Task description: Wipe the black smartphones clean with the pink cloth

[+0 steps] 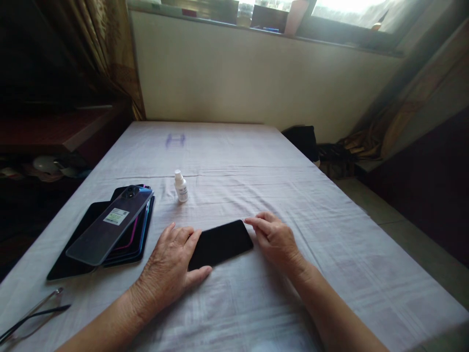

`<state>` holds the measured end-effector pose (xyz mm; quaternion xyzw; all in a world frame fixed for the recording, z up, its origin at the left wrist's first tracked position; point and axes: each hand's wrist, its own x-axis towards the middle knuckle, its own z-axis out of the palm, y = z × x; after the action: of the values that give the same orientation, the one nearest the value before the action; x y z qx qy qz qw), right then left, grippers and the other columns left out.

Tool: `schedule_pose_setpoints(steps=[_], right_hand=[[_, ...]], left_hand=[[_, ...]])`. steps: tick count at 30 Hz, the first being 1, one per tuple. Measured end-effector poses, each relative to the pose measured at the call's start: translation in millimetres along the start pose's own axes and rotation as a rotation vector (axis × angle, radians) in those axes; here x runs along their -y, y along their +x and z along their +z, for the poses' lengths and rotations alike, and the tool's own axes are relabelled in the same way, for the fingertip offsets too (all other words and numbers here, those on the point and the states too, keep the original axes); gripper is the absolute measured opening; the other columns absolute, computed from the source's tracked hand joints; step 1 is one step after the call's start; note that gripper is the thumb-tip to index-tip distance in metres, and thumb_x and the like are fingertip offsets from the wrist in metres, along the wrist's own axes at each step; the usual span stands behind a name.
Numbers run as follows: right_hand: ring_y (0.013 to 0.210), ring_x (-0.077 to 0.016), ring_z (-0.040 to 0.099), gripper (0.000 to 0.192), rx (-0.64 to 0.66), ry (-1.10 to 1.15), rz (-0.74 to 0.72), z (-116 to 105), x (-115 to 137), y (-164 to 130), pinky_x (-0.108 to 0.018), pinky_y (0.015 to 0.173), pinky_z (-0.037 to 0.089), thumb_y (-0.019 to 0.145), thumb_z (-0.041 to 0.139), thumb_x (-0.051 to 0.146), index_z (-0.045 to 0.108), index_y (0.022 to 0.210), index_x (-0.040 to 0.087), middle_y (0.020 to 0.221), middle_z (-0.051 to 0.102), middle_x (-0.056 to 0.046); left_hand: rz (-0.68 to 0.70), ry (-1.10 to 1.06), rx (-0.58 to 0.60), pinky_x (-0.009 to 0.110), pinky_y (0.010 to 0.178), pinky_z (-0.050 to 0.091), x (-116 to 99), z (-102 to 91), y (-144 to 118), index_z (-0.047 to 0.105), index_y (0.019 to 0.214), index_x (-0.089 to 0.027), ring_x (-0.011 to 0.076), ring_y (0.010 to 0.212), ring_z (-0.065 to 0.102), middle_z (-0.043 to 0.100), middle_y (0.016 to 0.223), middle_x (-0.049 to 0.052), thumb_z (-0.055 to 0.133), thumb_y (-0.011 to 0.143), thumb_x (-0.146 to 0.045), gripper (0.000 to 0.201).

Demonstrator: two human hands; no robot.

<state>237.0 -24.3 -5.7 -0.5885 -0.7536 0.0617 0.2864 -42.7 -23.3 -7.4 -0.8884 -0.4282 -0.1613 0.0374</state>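
Observation:
A black phone [223,242] lies screen up on the white cloth of the table [256,161]. My left hand [168,269] rests flat at the phone's near left end, fingers on its edge and thumb under its near side. My right hand [274,239] touches the phone's far right corner with its fingertips. Neither hand lifts it. A small white bottle [181,186] stands upright just beyond the phone.
A stack of several phones [110,227] lies to the left, the top one back-up with a sticker. Glasses [29,315] lie at the near left corner. A dark shelf stands left, a wall behind, floor and a black bag [302,139] to the right.

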Motion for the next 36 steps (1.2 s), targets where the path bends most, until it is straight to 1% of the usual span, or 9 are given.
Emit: schedule_pose_setpoints(steps=[6, 9, 12, 16, 20, 26, 28, 32, 36], right_hand=[[0.083, -0.0151, 0.065, 0.036, 0.092, 0.114, -0.132, 0, -9, 2, -0.025, 0.074, 0.05, 0.09, 0.049, 0.008, 0.074, 0.109, 0.025, 0.094, 0.067, -0.004], [0.084, -0.016, 0.064, 0.037, 0.114, 0.047, -0.179, 2, -10, 2, -0.026, 0.074, 0.05, 0.089, 0.05, 0.007, 0.073, 0.111, 0.025, 0.097, 0.068, -0.005], [0.083, -0.0166, 0.063, 0.037, 0.1, 0.041, -0.245, 2, -13, 0, -0.027, 0.073, 0.05, 0.089, 0.049, 0.007, 0.073, 0.112, 0.023, 0.095, 0.067, -0.006], [0.08, -0.0152, 0.062, 0.038, 0.124, 0.074, -0.34, -2, -12, -7, -0.026, 0.072, 0.049, 0.089, 0.049, 0.007, 0.071, 0.115, 0.025, 0.095, 0.066, -0.006], [0.078, -0.0131, 0.062, 0.037, 0.22, 0.225, -0.381, -10, -4, -7, -0.024, 0.07, 0.049, 0.091, 0.047, 0.009, 0.071, 0.112, 0.026, 0.094, 0.066, -0.004], [0.081, -0.0162, 0.064, 0.022, 0.099, 0.471, -0.115, -12, -7, 17, -0.028, 0.076, 0.052, 0.095, 0.047, 0.021, 0.068, 0.09, 0.022, 0.086, 0.067, -0.005], [0.068, -0.0156, 0.061, 0.019, 0.089, 0.524, 0.048, -7, -13, 23, -0.027, 0.064, 0.05, 0.094, 0.051, 0.03, 0.066, 0.087, 0.022, 0.074, 0.064, -0.001], [0.047, -0.0105, 0.046, 0.033, 0.086, 0.738, 0.389, -4, -20, 26, -0.021, 0.04, 0.037, 0.088, 0.057, 0.053, 0.063, 0.085, 0.02, 0.061, 0.055, 0.003], [0.04, -0.0073, 0.037, 0.043, 0.177, 0.846, 0.51, -12, -21, 27, -0.018, 0.03, 0.028, 0.078, 0.065, 0.063, 0.063, 0.083, 0.021, 0.058, 0.05, 0.005]], left_hand=[[0.134, -0.022, 0.047, 0.053, 0.114, 0.034, 27, -2.8, 10, 0.051, 0.138, -0.019, 0.0308, 0.13, 0.051, 0.059, 0.138, 0.012, 0.057, 0.092, -0.038, 0.05], [0.081, -0.004, -0.031, 0.052, 0.109, 0.041, 32, 0.1, 12, 0.056, 0.134, -0.017, 0.0325, 0.134, 0.048, 0.054, 0.144, 0.015, 0.052, 0.095, -0.032, 0.042], [0.006, -0.001, -0.078, 0.049, 0.105, 0.046, 33, 4.1, 12, 0.06, 0.129, -0.014, 0.0318, 0.127, 0.055, 0.059, 0.137, 0.018, 0.048, 0.097, -0.031, 0.038], [-0.039, -0.057, -0.051, 0.05, 0.104, 0.048, 33, 9.3, 14, 0.06, 0.13, -0.016, 0.0303, 0.12, 0.061, 0.066, 0.129, 0.015, 0.045, 0.098, -0.033, 0.039], [-0.04, -0.11, -0.033, 0.049, 0.107, 0.045, 36, 17.5, 21, 0.057, 0.136, -0.017, 0.0284, 0.127, 0.057, 0.063, 0.136, 0.013, 0.042, 0.098, -0.029, 0.042], [-0.031, -0.116, -0.018, 0.047, 0.112, 0.04, 29, 30.0, 38, 0.053, 0.139, -0.015, 0.0239, 0.135, 0.05, 0.058, 0.142, 0.011, 0.033, 0.097, -0.021, 0.046], [-0.052, -0.105, -0.033, 0.049, 0.113, 0.038, 20, 31.1, 35, 0.049, 0.142, -0.015, 0.0261, 0.14, 0.042, 0.051, 0.148, 0.013, 0.034, 0.099, -0.026, 0.047], [-0.071, -0.064, -0.096, 0.053, 0.114, 0.032, -9, 33.0, 14, 0.03, 0.153, -0.013, 0.0339, 0.145, 0.032, 0.038, 0.155, 0.02, 0.045, 0.096, -0.054, 0.072], [-0.04, -0.017, -0.084, 0.056, 0.115, 0.027, -35, 36.9, 0, 0.025, 0.155, -0.012, 0.0404, 0.145, 0.029, 0.036, 0.156, 0.024, 0.053, 0.079, -0.08, 0.106]])
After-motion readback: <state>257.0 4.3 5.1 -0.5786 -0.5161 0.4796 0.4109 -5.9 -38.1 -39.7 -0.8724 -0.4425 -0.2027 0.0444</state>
